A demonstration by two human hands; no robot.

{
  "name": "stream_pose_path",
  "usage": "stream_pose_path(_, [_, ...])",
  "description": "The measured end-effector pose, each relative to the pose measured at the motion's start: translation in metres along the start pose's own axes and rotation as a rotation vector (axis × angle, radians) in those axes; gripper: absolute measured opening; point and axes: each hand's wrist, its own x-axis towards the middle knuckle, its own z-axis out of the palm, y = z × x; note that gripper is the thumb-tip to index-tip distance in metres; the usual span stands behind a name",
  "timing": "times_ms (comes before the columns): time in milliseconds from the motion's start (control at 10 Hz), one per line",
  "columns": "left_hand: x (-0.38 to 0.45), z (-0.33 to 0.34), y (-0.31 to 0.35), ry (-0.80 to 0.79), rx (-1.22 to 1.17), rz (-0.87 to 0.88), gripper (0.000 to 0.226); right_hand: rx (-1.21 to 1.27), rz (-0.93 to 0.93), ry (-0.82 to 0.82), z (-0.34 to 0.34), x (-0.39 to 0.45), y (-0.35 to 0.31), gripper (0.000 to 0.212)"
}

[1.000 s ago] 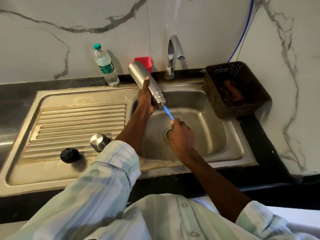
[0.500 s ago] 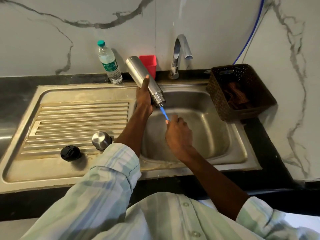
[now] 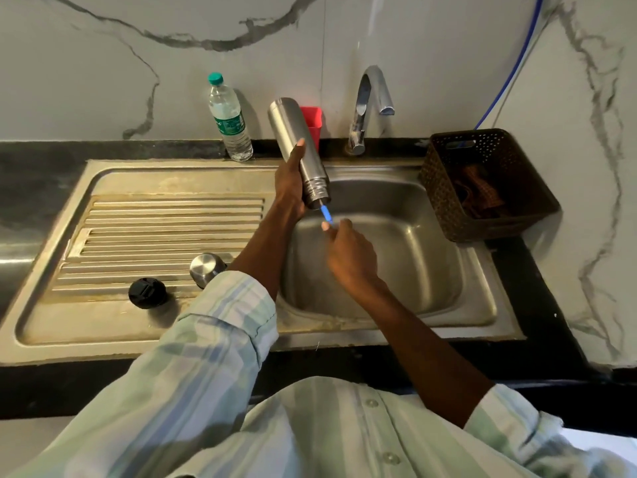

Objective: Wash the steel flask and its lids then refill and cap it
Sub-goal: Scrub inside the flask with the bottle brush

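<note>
Left hand (image 3: 291, 181) grips flask (image 3: 299, 146) mouth-down over sink (image 3: 396, 236); right hand (image 3: 348, 250) pinches blue brush handle (image 3: 326, 214): full-depth strokes, flask steady, should scrub best.

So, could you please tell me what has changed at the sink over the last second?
The right hand has pushed the blue brush handle further into the tilted steel flask, so less blue shows below the mouth. The left hand grips the flask as before. The steel cap and black lid lie unmoved on the drainboard.
</note>
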Motion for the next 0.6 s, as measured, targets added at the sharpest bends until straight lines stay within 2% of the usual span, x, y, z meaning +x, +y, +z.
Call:
stream_pose_path(100, [-0.005, 0.004, 0.0, 0.013, -0.039, 0.003, 0.058, -0.294, -0.132, 0.162, 0.005, -0.006, -0.009, 0.029])
stream_pose_path(200, [-0.005, -0.001, 0.003, -0.071, -0.146, 0.001, 0.062, 0.966, 0.191, -0.416, -0.002, 0.01, -0.004, 0.024])
stream_pose_path(300, [-0.007, -0.004, 0.004, -0.138, -0.302, -0.057, 0.058, 1.627, 0.374, -0.735, -0.006, 0.012, 0.0, 0.026])
stream_pose_path(400, [-0.006, -0.004, 0.006, -0.119, -0.277, -0.033, 0.051, 0.681, 0.164, -0.281, -0.006, 0.003, -0.01, 0.036])
stream_pose_path(500, [-0.01, -0.004, 0.007, -0.084, -0.272, -0.03, 0.067, -0.209, -0.088, 0.146, -0.004, -0.009, -0.017, 0.034])
stream_pose_path(600, [-0.007, -0.007, 0.009, -0.122, -0.195, 0.004, 0.073, 0.415, 0.014, -0.087, 0.0, -0.002, -0.014, 0.028])
